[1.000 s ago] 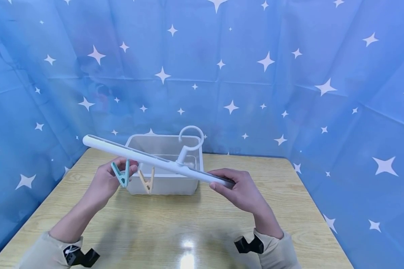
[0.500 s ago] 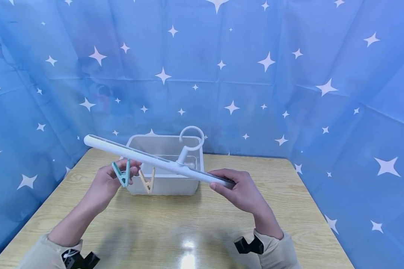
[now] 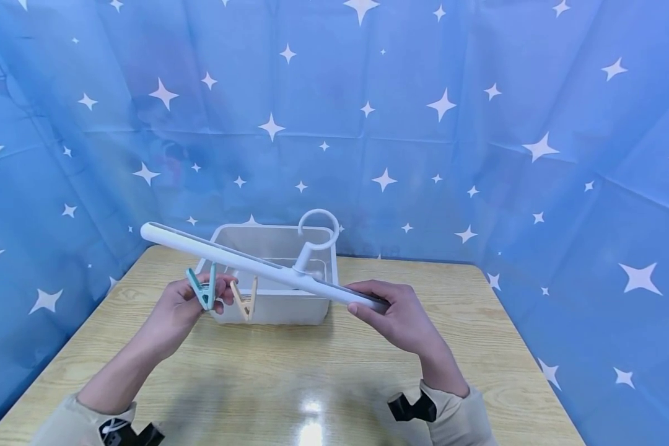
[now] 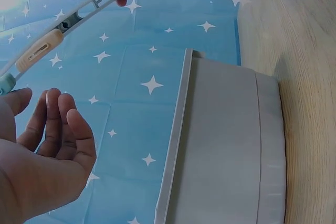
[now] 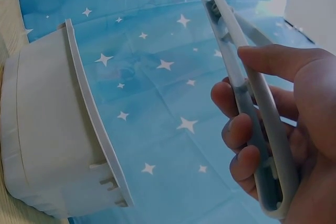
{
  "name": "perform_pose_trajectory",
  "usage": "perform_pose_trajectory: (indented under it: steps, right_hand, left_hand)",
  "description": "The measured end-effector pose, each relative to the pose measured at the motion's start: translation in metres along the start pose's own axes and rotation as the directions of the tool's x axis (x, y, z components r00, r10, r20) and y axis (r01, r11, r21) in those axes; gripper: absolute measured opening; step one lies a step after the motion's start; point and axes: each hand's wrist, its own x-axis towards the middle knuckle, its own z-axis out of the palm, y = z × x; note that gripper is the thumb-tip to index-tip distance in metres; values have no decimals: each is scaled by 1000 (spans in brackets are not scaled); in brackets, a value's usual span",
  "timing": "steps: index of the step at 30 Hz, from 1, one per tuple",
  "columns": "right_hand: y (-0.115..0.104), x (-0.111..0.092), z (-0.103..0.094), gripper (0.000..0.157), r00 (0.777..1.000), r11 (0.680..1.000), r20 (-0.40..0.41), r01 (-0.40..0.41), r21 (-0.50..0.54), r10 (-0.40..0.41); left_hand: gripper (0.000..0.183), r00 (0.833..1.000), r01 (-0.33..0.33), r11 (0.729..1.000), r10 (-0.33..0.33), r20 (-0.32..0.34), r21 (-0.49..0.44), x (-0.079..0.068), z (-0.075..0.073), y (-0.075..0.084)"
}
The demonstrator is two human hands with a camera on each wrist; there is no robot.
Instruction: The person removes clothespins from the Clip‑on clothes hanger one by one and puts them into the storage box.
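Note:
My right hand point(image 3: 396, 316) grips the right end of a white clothes hanger point(image 3: 256, 266), thumb on the near side and fingers curled round it in the right wrist view. The hanger is held in the air, its left end raised and its hook upward. A teal clothespin point(image 3: 207, 301) and a beige clothespin point(image 3: 248, 308) hang from its left half. My left hand point(image 3: 173, 310) is just behind the teal clothespin. In the left wrist view its fingers point(image 4: 80, 129) bend loosely with nothing between them, and the thumb tip is near the teal clothespin point(image 4: 6, 83).
A white plastic basket point(image 3: 295, 310) stands on the wooden table point(image 3: 279, 384) behind and below the hanger. A blue curtain with white stars point(image 3: 334, 93) encloses the table at the back and sides.
My left hand has dropped slightly from the hanger bar, its fingers now spreading near the clothespins. The right hand and hanger stay almost still.

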Motion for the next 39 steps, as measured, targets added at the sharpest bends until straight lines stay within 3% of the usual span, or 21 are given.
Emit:
perform_pose_trajectory:
  steps: [7, 16, 22, 28, 31, 36, 39]
  right_hand:
    - [0, -1, -1, 27, 1000, 1000, -6, -18, 10, 18]
    - [-2, -1, -2, 27, 1000, 1000, 3, -16, 11, 16]
    - [-2, -1, -2, 26, 1000, 1000, -7, 9, 3, -9]
    - [-2, -1, -2, 26, 1000, 1000, -4, 9, 1, -9]
    - [-2, -1, -2, 26, 1000, 1000, -3, 10, 5, -9]
    - [-2, 0, -2, 25, 1000, 1000, -4, 27, 4, -27]
    - [-2, -1, -3, 25, 999, 999, -5, 34, 1, -34]
  left_hand:
    - [26, 996, -60, 986, 70, 60, -156, 0, 1, -2]
    - [41, 978, -67, 914, 140, 156, -399, 1, -3, -1]
    - [50, 952, -32, 826, 197, 234, -563, 2, -5, 2]
    - [55, 928, 32, 744, 226, 296, -668, 5, -6, 5]
    - [59, 919, 62, 689, 243, 310, -722, 5, -6, 5]
    - [71, 883, 71, 608, 331, 334, -791, 6, -6, 2]
    - [77, 852, 77, 566, 390, 349, -821, 6, -5, 1]
